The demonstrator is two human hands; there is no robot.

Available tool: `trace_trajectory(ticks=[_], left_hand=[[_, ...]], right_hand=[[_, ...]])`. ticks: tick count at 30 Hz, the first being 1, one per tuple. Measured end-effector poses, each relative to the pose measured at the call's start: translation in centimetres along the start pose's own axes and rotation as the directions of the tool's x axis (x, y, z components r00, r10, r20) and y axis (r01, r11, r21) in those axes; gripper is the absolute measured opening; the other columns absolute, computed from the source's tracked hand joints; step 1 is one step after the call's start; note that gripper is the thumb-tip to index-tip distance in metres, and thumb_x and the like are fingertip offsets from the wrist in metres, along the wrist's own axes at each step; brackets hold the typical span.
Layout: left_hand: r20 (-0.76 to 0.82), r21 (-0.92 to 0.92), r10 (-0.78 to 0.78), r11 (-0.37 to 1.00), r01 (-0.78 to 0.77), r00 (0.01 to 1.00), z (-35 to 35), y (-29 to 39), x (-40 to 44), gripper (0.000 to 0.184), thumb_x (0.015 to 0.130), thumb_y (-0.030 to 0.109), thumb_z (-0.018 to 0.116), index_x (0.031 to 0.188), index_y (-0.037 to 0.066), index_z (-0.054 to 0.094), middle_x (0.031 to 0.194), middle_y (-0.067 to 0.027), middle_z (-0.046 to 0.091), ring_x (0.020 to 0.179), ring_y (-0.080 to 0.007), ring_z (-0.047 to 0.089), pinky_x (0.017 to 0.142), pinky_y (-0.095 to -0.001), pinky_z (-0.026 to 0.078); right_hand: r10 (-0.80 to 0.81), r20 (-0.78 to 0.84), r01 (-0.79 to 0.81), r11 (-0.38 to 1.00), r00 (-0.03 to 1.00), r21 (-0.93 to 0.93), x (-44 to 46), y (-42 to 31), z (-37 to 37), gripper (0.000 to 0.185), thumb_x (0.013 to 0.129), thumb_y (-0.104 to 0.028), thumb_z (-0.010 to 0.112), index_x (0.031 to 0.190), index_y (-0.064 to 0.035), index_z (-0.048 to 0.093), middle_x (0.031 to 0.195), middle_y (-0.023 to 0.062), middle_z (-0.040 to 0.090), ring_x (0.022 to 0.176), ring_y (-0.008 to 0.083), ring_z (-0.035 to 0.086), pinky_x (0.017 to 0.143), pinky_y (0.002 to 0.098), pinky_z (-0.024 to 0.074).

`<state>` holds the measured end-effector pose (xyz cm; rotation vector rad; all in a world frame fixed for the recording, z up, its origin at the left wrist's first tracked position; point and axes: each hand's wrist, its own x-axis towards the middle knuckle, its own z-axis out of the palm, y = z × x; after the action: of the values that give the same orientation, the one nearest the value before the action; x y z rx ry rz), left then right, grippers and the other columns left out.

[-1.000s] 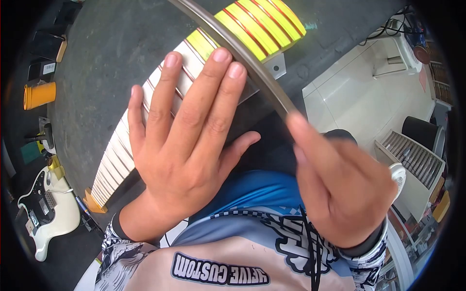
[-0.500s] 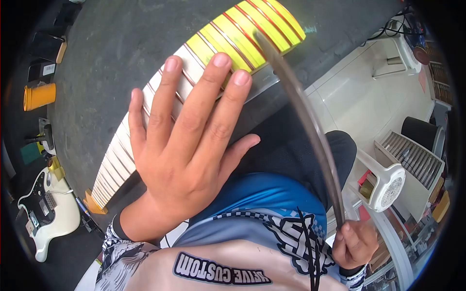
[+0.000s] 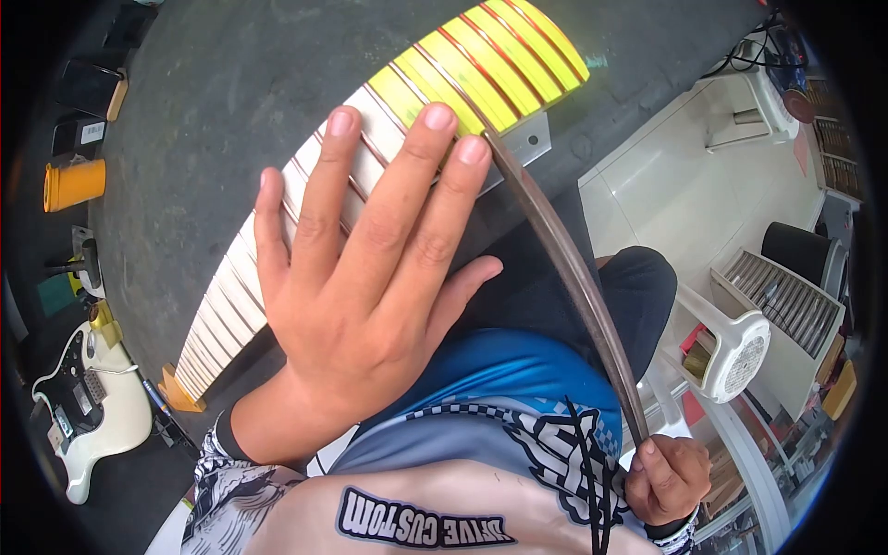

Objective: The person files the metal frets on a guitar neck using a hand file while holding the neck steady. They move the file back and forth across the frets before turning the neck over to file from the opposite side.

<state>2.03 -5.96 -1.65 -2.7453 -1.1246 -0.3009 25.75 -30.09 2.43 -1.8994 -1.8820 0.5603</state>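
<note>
A guitar neck [image 3: 242, 277] lies across the dark work surface, its frets showing between strips of white and yellow tape. My left hand [image 3: 356, 268] rests palm down on the white-taped part, fingers spread and thumb off the near edge. In my right hand [image 3: 668, 476], at lower right, is the end of a long, narrow, dark metal file [image 3: 578, 268], which looks bowed in this wide view. The file's far tip meets the neck's near edge by the yellow tape, just beyond my left fingertips.
A wooden block [image 3: 182, 390] is at the neck's narrow end. At left are a white electric guitar body [image 3: 120, 421] and an orange container [image 3: 76, 185]. A white stool [image 3: 740, 356] and a rack of metal tools [image 3: 772, 301] stand at right. Cables [image 3: 740, 55] hang at upper right.
The file has drawn back toward my body, its tip going from over the yellow tape to the near edge. My right hand moved slightly down and left. The neck and left hand shifted slightly right.
</note>
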Motion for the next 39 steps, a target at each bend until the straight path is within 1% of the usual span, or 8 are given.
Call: trace_trajectory(ticks=[12,17,20,23,28,32,34,39], left_hand=[[-0.017,-0.009,-0.008,1.000,0.008,1.000,0.2,0.1,0.0,0.074,0.078,0.046,0.078,0.139,0.009,0.059,0.144,-0.0098,0.058,0.138,-0.0366,0.048,0.111,-0.0504,0.033],[0.000,-0.009,-0.014,1.000,0.014,1.000,0.0,0.1,0.1,0.074,0.078,0.046,0.078,0.139,0.008,0.059,0.144,-0.0098,0.058,0.138,-0.0366,0.048,0.111,-0.0502,0.032],[0.002,-0.006,-0.013,1.000,0.013,1.000,-0.1,0.1,0.1,0.076,0.078,0.045,0.078,0.140,0.007,0.058,0.144,-0.0099,0.057,0.138,-0.0366,0.048,0.110,-0.0506,0.032],[0.000,-0.011,-0.017,1.000,0.017,1.000,-0.1,0.1,0.1,0.077,0.078,0.045,0.079,0.141,0.006,0.056,0.145,-0.0099,0.057,0.138,-0.0362,0.048,0.111,-0.0502,0.032],[0.001,0.002,-0.007,1.000,0.007,1.000,-0.1,0.0,0.0,0.077,0.078,0.044,0.079,0.142,0.006,0.056,0.145,-0.0100,0.056,0.139,-0.0353,0.047,0.112,-0.0489,0.031],[-0.004,0.003,-0.003,1.000,0.003,1.000,0.1,0.1,0.0,0.078,0.078,0.044,0.080,0.142,0.006,0.056,0.145,-0.0103,0.056,0.140,-0.0354,0.046,0.112,-0.0492,0.031],[0.001,0.011,-0.003,1.000,0.003,1.000,0.0,0.1,0.0,0.079,0.077,0.044,0.080,0.142,0.006,0.056,0.145,-0.0107,0.056,0.140,-0.0357,0.046,0.112,-0.0498,0.032],[0.008,0.020,-0.001,1.000,0.000,1.000,0.1,0.1,-0.1,0.081,0.077,0.044,0.081,0.143,0.006,0.054,0.147,-0.0113,0.054,0.140,-0.0365,0.045,0.111,-0.0507,0.033]], right_hand=[[-0.005,0.017,0.005,1.000,1.000,-0.016,2.2,-0.8,-0.1,0.056,0.074,0.006,0.064,0.127,-0.0098,0.065,0.074,0.0073,0.065,0.059,0.0210,0.061,0.058,0.0321,0.0458],[-0.033,-0.025,0.034,0.999,0.999,0.019,7.9,-2.2,0.7,0.052,0.074,0.007,0.067,0.124,-0.0069,0.068,0.077,0.0100,0.068,0.057,0.0226,0.061,0.055,0.0324,0.0465],[-0.104,-0.056,0.107,0.993,0.993,0.052,12.0,-1.6,2.0,0.057,0.068,0.001,0.074,0.124,-0.0086,0.071,0.071,0.0040,0.057,0.049,0.0172,0.051,0.044,0.0285,0.0399],[-0.122,-0.098,0.132,0.985,0.988,0.107,15.4,-2.2,3.2,0.051,0.073,0.006,0.073,0.122,-0.0067,0.072,0.072,0.0084,0.062,0.051,0.0193,0.055,0.048,0.0292,0.0442],[-0.096,-0.042,0.100,0.989,0.995,0.108,13.7,-1.6,2.4,0.047,0.075,0.008,0.072,0.120,-0.0053,0.072,0.074,0.0108,0.066,0.053,0.0198,0.058,0.050,0.0288,0.0447],[-0.102,-0.033,0.103,0.994,0.994,0.046,6.6,0.2,1.3,0.061,0.062,-0.004,0.078,0.122,-0.0082,0.072,0.074,0.0062,0.059,0.048,0.0172,0.049,0.044,0.0301,0.0385],[-0.039,0.041,0.036,0.997,0.998,0.073,3.9,0.1,0.1,0.051,0.074,0.006,0.066,0.124,-0.0059,0.067,0.077,0.0111,0.068,0.058,0.0242,0.061,0.055,0.0334,0.0461],[-0.017,0.059,0.015,0.999,0.998,0.029,4.2,-0.8,-0.4,0.053,0.074,0.005,0.068,0.126,-0.0067,0.067,0.079,0.0103,0.069,0.061,0.0243,0.062,0.057,0.0335,0.0469]])
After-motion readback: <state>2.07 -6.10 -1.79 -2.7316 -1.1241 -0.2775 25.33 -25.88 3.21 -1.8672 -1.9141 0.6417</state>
